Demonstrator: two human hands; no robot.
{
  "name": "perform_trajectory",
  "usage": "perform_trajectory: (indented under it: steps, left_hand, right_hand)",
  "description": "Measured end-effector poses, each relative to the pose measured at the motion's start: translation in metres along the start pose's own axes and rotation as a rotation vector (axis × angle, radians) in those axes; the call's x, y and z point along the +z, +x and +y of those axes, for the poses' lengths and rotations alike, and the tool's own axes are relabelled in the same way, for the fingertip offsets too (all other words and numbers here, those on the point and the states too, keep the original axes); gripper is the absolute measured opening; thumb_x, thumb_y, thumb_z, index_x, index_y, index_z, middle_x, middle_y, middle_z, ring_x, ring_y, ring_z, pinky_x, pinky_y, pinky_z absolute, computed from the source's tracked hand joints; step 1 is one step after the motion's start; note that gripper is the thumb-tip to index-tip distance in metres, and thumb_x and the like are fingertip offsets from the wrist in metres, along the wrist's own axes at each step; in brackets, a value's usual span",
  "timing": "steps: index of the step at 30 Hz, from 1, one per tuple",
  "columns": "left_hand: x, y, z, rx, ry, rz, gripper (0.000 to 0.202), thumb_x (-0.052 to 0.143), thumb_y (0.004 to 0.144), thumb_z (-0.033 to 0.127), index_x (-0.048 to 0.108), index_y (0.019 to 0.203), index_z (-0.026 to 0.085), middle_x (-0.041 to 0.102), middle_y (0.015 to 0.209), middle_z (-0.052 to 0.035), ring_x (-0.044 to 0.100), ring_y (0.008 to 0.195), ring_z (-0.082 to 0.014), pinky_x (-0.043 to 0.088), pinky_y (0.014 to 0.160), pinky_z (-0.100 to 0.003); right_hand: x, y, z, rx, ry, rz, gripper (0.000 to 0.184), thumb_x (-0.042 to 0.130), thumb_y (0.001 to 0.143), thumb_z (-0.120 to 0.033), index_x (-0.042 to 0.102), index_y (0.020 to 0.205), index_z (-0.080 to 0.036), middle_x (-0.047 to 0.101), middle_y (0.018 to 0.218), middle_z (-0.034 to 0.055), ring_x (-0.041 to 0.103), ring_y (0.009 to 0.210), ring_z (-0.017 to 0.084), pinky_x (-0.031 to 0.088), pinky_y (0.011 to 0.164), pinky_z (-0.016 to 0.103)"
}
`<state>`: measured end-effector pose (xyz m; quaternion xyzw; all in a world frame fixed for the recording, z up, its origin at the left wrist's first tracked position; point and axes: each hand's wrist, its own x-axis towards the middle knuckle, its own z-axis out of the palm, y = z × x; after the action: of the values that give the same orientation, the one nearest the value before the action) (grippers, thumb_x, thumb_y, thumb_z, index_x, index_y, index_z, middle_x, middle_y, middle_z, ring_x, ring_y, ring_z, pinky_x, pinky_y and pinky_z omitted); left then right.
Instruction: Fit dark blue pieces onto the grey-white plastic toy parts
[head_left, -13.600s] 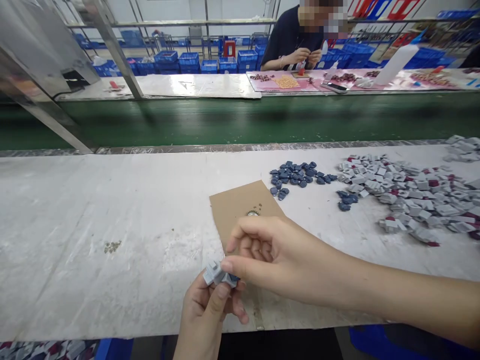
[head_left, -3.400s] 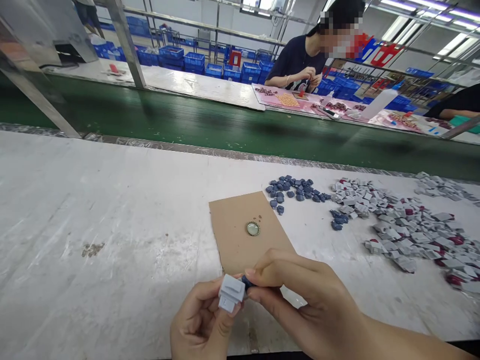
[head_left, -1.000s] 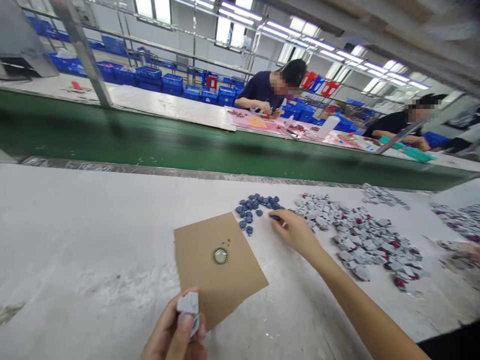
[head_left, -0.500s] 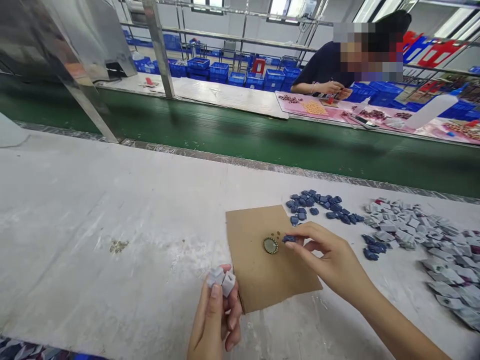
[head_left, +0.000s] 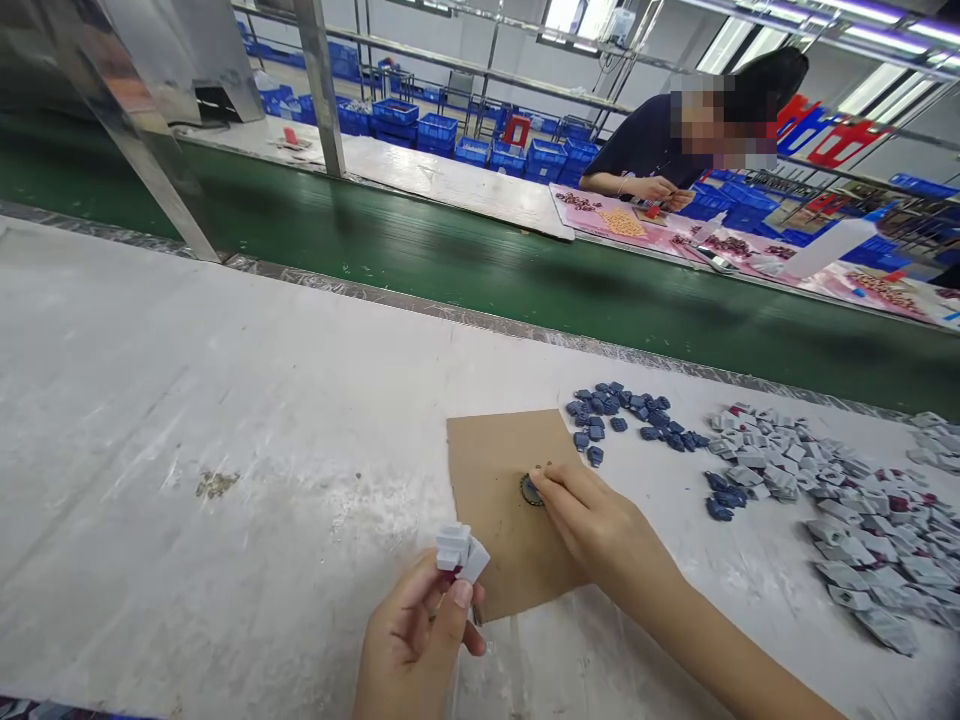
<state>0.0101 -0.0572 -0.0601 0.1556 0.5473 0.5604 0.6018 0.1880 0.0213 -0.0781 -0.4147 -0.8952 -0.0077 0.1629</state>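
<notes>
My left hand [head_left: 420,625] pinches a small light grey plastic piece [head_left: 453,546] with stepped sides, and a second white block shape sits against it, with a bit of dark red below. The fingertips of my right hand [head_left: 607,530] are closed together over a crimped metal bottle cap [head_left: 524,492] lying on a brown cardboard sheet [head_left: 504,560]. The small dark blue piece in that pinch is mostly hidden by the fingers, down at the cap's inside. Loose dark blue pieces [head_left: 598,404] lie just beyond the cardboard.
A large spread of light grey pieces [head_left: 780,455] covers the table's right side, with several blue pieces [head_left: 720,497] beside it. Behind the table runs a green conveyor belt [head_left: 420,265]. Across it a co-worker [head_left: 637,150] bends over a pink work surface.
My right hand has moved left and down with the blue piece, from beside the cap onto it. My left hand has turned the grey piece and shifted slightly right.
</notes>
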Motion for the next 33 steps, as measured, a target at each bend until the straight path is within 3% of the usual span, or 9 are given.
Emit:
perform_trajectory:
  steps: [4, 7, 10, 12, 15, 18, 23, 29, 33]
  left_hand:
    - [-0.001, 0.002, -0.003, -0.006, -0.028, 0.017, 0.027, 0.075, 0.057, 0.043, 0.073, 0.074, 0.023, 0.059, 0.061, -0.0012, 0.054, 0.060, -0.0135, 0.044, 0.044, -0.015]
    - [-0.002, 0.003, -0.005, -0.013, -0.043, 0.005, 0.028, 0.074, 0.059, 0.043, 0.073, 0.075, 0.021, 0.060, 0.060, -0.0004, 0.049, 0.052, -0.0103, 0.045, 0.044, -0.016]
    - [0.000, 0.002, -0.004, -0.016, -0.067, 0.025, 0.030, 0.076, 0.056, 0.042, 0.073, 0.076, 0.021, 0.062, 0.061, -0.0007, 0.050, 0.054, -0.0108, 0.045, 0.044, -0.016]
    - [0.002, 0.001, -0.002, -0.026, -0.071, 0.024, 0.031, 0.077, 0.054, 0.043, 0.073, 0.075, 0.021, 0.062, 0.060, -0.0003, 0.051, 0.054, -0.0107, 0.045, 0.044, -0.015]
    - [0.005, -0.001, 0.001, -0.043, -0.062, -0.014, 0.031, 0.077, 0.053, 0.044, 0.072, 0.071, 0.019, 0.060, 0.056, 0.0014, 0.050, 0.050, -0.0078, 0.045, 0.046, -0.013]
    - [0.006, -0.003, 0.000, -0.027, -0.058, -0.044, 0.029, 0.078, 0.054, 0.043, 0.072, 0.069, 0.019, 0.060, 0.056, 0.0027, 0.050, 0.046, -0.0055, 0.044, 0.047, -0.013]
    - [0.006, -0.005, -0.002, 0.048, -0.049, -0.059, 0.023, 0.076, 0.058, 0.038, 0.072, 0.074, 0.022, 0.063, 0.062, 0.0024, 0.052, 0.051, -0.0073, 0.045, 0.048, -0.012]
    - [0.008, -0.008, -0.002, 0.103, -0.050, -0.085, 0.013, 0.073, 0.062, 0.028, 0.072, 0.075, 0.025, 0.064, 0.063, 0.0039, 0.052, 0.050, -0.0063, 0.045, 0.050, -0.011]
    - [0.008, -0.008, -0.001, 0.117, -0.024, -0.084, 0.013, 0.071, 0.063, 0.024, 0.072, 0.075, 0.026, 0.064, 0.065, 0.0042, 0.051, 0.051, -0.0062, 0.045, 0.049, -0.010]
  right_hand:
    - [-0.003, -0.001, 0.000, -0.069, -0.014, -0.041, 0.032, 0.032, 0.084, 0.000, 0.056, 0.103, -0.010, 0.063, 0.094, 0.0155, 0.061, 0.080, 0.025, 0.050, 0.053, 0.033]
    - [-0.011, 0.003, 0.001, -0.019, 0.055, -0.040, 0.030, 0.034, 0.087, -0.005, 0.057, 0.104, -0.015, 0.063, 0.094, 0.0123, 0.060, 0.079, 0.022, 0.051, 0.056, 0.032]
    - [-0.022, 0.009, 0.000, 0.157, 0.237, 0.006, 0.024, 0.040, 0.089, -0.015, 0.058, 0.105, -0.019, 0.062, 0.091, 0.0091, 0.059, 0.075, 0.019, 0.051, 0.058, 0.030]
    - [-0.031, 0.013, -0.004, 0.350, 0.441, 0.008, 0.020, 0.049, 0.087, -0.025, 0.060, 0.103, -0.021, 0.062, 0.086, 0.0067, 0.058, 0.070, 0.018, 0.051, 0.056, 0.030]
    - [-0.042, 0.017, -0.013, 0.612, 0.738, -0.070, 0.021, 0.059, 0.081, -0.034, 0.062, 0.098, -0.023, 0.062, 0.083, 0.0044, 0.059, 0.073, 0.017, 0.052, 0.061, 0.028]
    - [-0.050, 0.019, -0.024, 0.728, 0.958, -0.155, 0.018, 0.062, 0.078, -0.036, 0.063, 0.090, -0.022, 0.060, 0.074, 0.0021, 0.059, 0.068, 0.015, 0.051, 0.057, 0.024]
    - [-0.059, 0.022, -0.039, 0.671, 1.082, -0.158, 0.012, 0.062, 0.078, -0.029, 0.064, 0.088, -0.022, 0.061, 0.071, 0.0013, 0.059, 0.064, 0.013, 0.049, 0.051, 0.021]
    - [-0.066, 0.021, -0.053, 0.372, 0.834, -0.020, 0.020, 0.056, 0.079, -0.011, 0.063, 0.092, -0.025, 0.062, 0.086, 0.0016, 0.060, 0.074, 0.012, 0.051, 0.059, 0.020]
    - [-0.064, 0.019, -0.055, 0.229, 0.783, 0.025, 0.028, 0.053, 0.081, -0.005, 0.061, 0.101, -0.023, 0.062, 0.087, 0.0020, 0.058, 0.074, 0.010, 0.050, 0.061, 0.018]
